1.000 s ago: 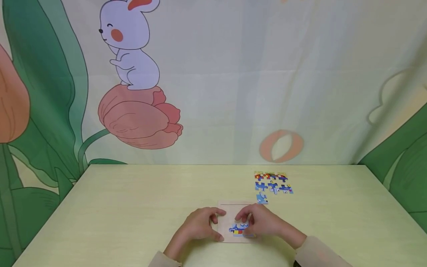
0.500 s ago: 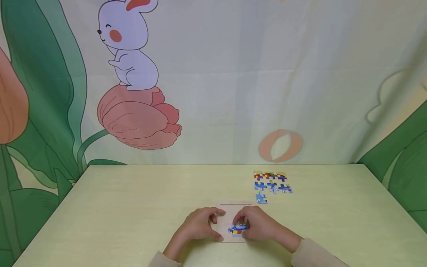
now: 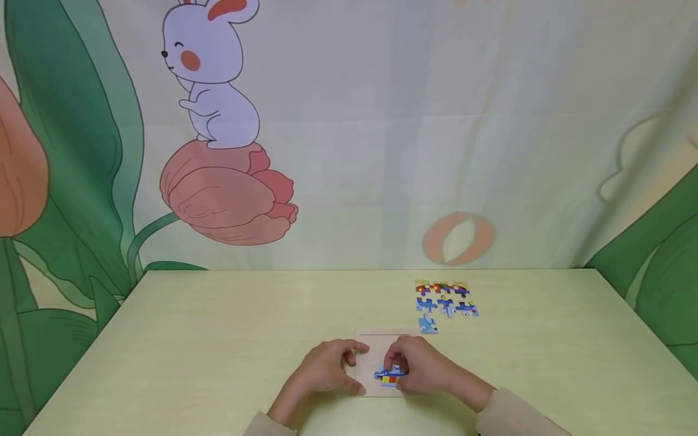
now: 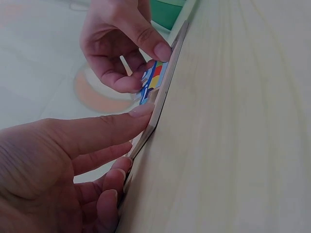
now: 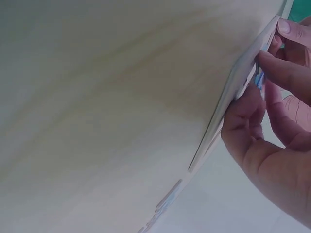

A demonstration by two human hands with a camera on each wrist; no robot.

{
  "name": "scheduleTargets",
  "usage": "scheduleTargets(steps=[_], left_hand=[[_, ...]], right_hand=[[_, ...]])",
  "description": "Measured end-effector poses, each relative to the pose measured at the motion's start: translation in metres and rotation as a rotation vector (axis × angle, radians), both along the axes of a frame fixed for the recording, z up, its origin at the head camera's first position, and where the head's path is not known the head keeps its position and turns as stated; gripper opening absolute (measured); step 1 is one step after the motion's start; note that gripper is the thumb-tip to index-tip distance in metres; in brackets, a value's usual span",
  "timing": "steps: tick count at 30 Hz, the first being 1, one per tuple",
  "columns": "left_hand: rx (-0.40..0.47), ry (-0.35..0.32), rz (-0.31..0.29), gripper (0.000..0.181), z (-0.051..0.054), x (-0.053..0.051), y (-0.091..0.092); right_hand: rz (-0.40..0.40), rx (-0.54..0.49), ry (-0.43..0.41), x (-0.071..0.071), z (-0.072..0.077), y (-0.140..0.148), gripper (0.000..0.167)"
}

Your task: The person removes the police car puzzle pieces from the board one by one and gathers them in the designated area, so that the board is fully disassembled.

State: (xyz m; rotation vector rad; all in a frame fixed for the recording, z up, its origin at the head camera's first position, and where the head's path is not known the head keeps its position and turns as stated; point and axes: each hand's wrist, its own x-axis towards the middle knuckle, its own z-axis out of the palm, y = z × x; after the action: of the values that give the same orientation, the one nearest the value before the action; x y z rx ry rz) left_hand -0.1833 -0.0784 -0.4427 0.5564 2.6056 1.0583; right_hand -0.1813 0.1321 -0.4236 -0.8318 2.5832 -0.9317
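A shallow wooden puzzle tray [image 3: 372, 349] lies flat near the front of the table. My left hand [image 3: 325, 367] holds its left side, the thumb at the near corner and the fingers at the far one. Several joined jigsaw pieces [image 3: 388, 379], blue with yellow and red, sit in the tray's near part. My right hand [image 3: 428, 366] pinches a jigsaw piece at their right end between thumb and fingers, which partly cover it. In the left wrist view, the left thumb [image 4: 141, 110] presses on the tray's rim. The right wrist view shows the tray almost edge-on.
Beyond the tray to the right, several loose jigsaw pieces [image 3: 444, 304] lie in rows on the pale wooden table [image 3: 245, 327]. One blue piece [image 3: 428, 324] lies closest to the tray's far right corner. A printed curtain [image 3: 349, 151] hangs behind the table.
My right hand has moved slightly left and its fingers have closed in on the joined jigsaw pieces. The left hand stays at the tray's left side. The loose pieces have not moved.
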Motion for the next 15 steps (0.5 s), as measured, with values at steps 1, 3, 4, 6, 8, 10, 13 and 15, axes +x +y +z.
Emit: scheduleTargets(steps=[1, 3, 4, 6, 8, 10, 13, 15], left_hand=[[0.0, -0.001, 0.0, 0.058, 0.0, 0.0, 0.0], [-0.003, -0.001, 0.0, 0.058, 0.0, 0.0, 0.0], [-0.003, -0.001, 0.0, 0.059, 0.0, 0.0, 0.0], [-0.003, -0.001, 0.0, 0.058, 0.0, 0.0, 0.0], [0.0, -0.002, 0.0, 0.058, 0.0, 0.0, 0.0], [0.006, -0.003, -0.002, 0.058, 0.0, 0.0, 0.0], [0.008, -0.001, -0.006, 0.059, 0.0, 0.001, 0.0], [0.008, -0.002, -0.009, 0.059, 0.0, 0.001, 0.0]], right_hand=[[-0.003, -0.005, -0.006, 0.0, 0.0, 0.0, 0.025], [-0.004, -0.02, -0.014, 0.001, 0.0, 0.001, 0.024], [-0.005, -0.026, -0.022, 0.001, 0.001, 0.001, 0.024], [-0.003, -0.041, -0.041, 0.0, 0.0, 0.002, 0.023], [-0.001, -0.058, -0.062, -0.001, 0.0, 0.003, 0.023], [0.001, -0.079, -0.088, -0.002, 0.0, 0.004, 0.023], [0.002, -0.112, -0.133, -0.005, -0.001, 0.007, 0.026], [-0.004, -0.14, -0.169, -0.008, -0.001, 0.011, 0.026]])
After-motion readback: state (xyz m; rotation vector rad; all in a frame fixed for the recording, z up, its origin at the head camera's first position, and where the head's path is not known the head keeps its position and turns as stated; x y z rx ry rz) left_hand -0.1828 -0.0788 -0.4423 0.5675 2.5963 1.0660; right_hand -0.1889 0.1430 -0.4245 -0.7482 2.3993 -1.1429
